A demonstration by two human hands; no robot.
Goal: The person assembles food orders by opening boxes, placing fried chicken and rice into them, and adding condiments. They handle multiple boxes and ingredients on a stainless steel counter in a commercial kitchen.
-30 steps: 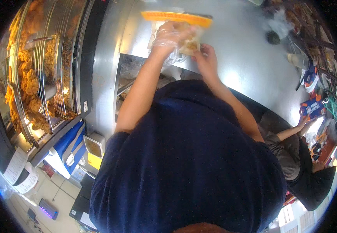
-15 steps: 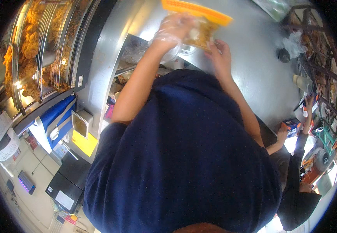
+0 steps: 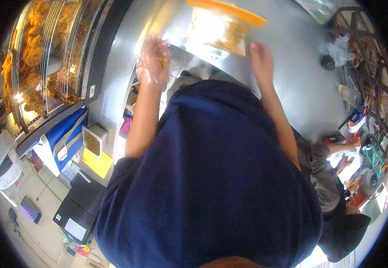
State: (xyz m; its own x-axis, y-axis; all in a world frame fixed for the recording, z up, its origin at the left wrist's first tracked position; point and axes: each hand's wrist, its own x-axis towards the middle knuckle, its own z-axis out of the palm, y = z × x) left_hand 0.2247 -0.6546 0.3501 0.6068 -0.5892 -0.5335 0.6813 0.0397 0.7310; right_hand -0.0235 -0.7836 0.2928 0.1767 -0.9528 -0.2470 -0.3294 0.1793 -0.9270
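Note:
A pouch with an orange band along its far edge and brownish-yellow contents (image 3: 238, 36) lies on the steel counter; glare whitens its left part. To its left, past the counter's near edge, is my left hand (image 3: 153, 64) in a clear plastic glove. Its fingers are curled, with something yellow-brown showing between them, too blurred to name. Beside the pouch's right corner, my bare right hand (image 3: 261, 62) is held with fingers extended, apart from the pouch and holding nothing.
A display case (image 3: 46, 62) of fried food stands at left, above a metal container (image 3: 94, 139) and a yellow sheet (image 3: 97, 163). At right are a clear cup (image 3: 349, 95), a dark rack (image 3: 375, 67) and a co-worker's arm (image 3: 342, 147).
My gloved left hand has left the pouch and moved left and toward me. My right hand has drawn slightly away to the right. The pouch stays in place; the co-worker's arms have shifted.

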